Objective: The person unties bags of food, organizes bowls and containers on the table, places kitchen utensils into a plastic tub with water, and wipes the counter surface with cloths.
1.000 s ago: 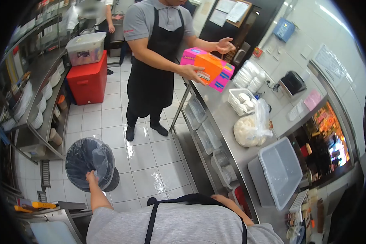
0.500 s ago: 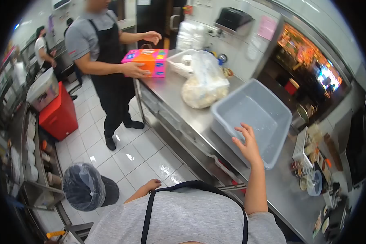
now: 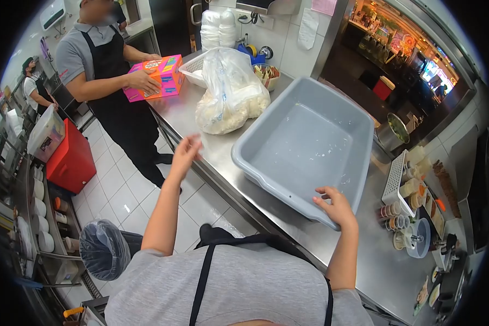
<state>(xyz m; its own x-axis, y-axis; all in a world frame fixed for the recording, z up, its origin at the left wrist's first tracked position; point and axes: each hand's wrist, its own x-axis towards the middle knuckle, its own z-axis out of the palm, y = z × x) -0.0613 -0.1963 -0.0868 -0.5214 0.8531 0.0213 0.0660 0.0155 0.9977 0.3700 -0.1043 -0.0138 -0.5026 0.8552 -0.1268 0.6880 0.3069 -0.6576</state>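
A grey plastic tub (image 3: pixel 304 136) stands on the steel counter, with small white crumbs on its floor. My right hand (image 3: pixel 337 206) is over the tub's near right corner, its fingers apart and holding nothing; whether it touches the rim I cannot tell. My left hand (image 3: pixel 186 156) is raised in front of the counter's edge, open, with fingers loosely bent. Nearest to it is a clear plastic bag (image 3: pixel 228 100) of pale, lumpy food, which sits left of the tub.
A co-worker in a dark apron (image 3: pixel 114 70) holds a pink and orange box (image 3: pixel 160 77) at the counter's far end. Sauces and jars (image 3: pixel 413 201) line the right side. A lined bin (image 3: pixel 106 247) stands on the floor at left. Behind the bag is a white basket (image 3: pixel 193 70).
My left hand has risen from beside my body toward the counter. My right hand has lowered toward the tub's near corner. The co-worker now has both hands at the box.
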